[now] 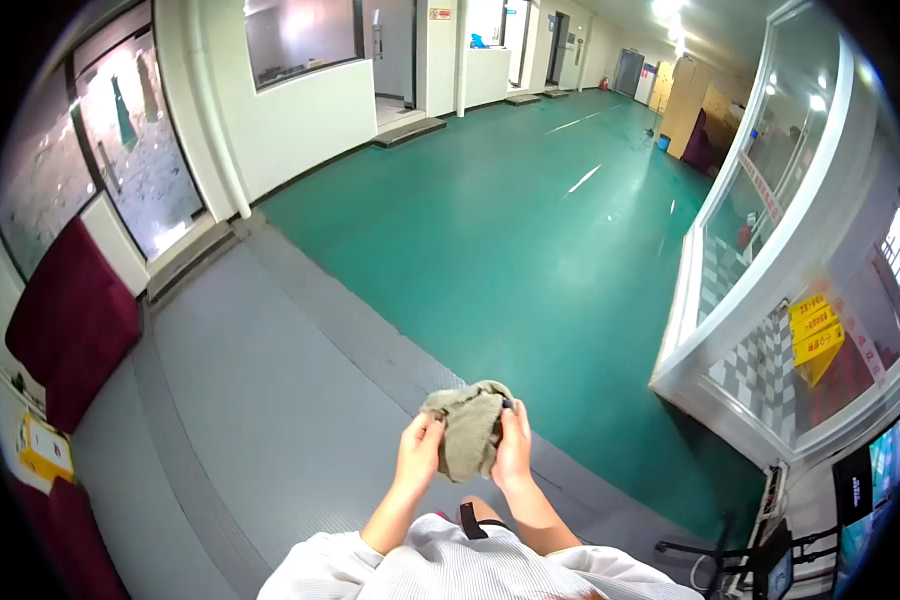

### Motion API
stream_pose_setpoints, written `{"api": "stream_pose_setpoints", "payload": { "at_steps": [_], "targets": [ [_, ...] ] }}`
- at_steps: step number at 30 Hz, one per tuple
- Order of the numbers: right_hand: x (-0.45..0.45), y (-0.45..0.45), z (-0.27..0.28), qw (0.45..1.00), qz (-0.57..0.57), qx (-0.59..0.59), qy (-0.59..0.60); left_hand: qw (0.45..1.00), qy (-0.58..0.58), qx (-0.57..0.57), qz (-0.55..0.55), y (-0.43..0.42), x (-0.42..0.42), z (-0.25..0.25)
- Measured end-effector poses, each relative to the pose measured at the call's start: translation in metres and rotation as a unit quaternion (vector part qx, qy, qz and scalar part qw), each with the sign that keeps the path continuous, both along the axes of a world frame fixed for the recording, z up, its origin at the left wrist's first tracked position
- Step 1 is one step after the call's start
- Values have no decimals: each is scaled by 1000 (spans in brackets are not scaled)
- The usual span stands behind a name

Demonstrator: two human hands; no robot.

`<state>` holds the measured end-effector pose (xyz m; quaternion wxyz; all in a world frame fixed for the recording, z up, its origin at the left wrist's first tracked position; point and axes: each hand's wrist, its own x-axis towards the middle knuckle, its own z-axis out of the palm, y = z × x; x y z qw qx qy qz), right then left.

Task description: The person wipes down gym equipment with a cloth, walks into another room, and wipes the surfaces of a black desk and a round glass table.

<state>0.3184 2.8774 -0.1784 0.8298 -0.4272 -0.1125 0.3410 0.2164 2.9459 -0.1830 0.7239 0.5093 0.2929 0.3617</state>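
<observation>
A crumpled grey-green cloth (470, 430) is held up in front of my body, over the grey floor strip. My left hand (422, 450) grips its left edge, with the thumb on top. On the other side, my right hand (512, 445) pinches the right edge, a small dark spot showing near the fingertips. Folds of the cloth hide some of the fingers. White sleeves cover my upper arms.
Green floor (490, 230) stretches ahead beyond the grey strip (240, 350). Glass partitions (760, 200) stand at the right, with a black stand (770, 560) and screens below. Dark red covers (80, 320) and a yellow box (45, 447) are at the left.
</observation>
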Motion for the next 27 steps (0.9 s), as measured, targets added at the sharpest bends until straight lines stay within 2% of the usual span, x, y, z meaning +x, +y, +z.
{"api": "stream_pose_setpoints", "payload": {
  "at_steps": [2, 3, 5, 6, 7, 12, 15, 16, 17, 19, 21, 23, 24, 27],
  "targets": [
    [17, 42, -4, 999, -27, -7, 39, 999, 37, 25, -11, 33, 16, 3],
    [24, 65, -7, 998, -31, -6, 63, 1000, 18, 2, -18, 54, 23, -5],
    [48, 124, -24, 999, 37, -12, -7, 994, -14, -104, 21, 100, 37, -17],
    [55, 149, -30, 997, 27, -45, 53, 991, -33, -129, 20, 125, 41, -22],
    [69, 179, -37, 998, 59, -13, 20, 987, -54, -152, 22, 153, 46, -21],
    [135, 330, -28, 992, 120, -37, 33, 981, -48, -149, 112, 288, 97, -13],
    [177, 401, -6, 983, 179, 3, 32, 976, -54, -127, 169, 356, 137, 2],
    [192, 426, 0, 978, 199, -56, 39, 974, -50, -133, 176, 382, 149, 6],
    [202, 449, 6, 976, 202, -67, 37, 972, -53, -144, 179, 404, 159, 12],
    [222, 482, 11, 973, 231, 15, 2, 970, -161, -130, 126, 436, 181, 22],
    [249, 512, 9, 965, 259, 24, -16, 971, -165, -131, 113, 474, 211, 10],
    [271, 544, 4, 965, 237, -30, -105, 995, -70, -34, 58, 514, 247, 0],
    [288, 565, -9, 968, 230, -22, -93, 995, -88, -44, 23, 541, 265, -12],
    [343, 632, -19, 981, 181, -37, -65, 998, -47, -33, -8, 623, 328, -23]
  ]
}}
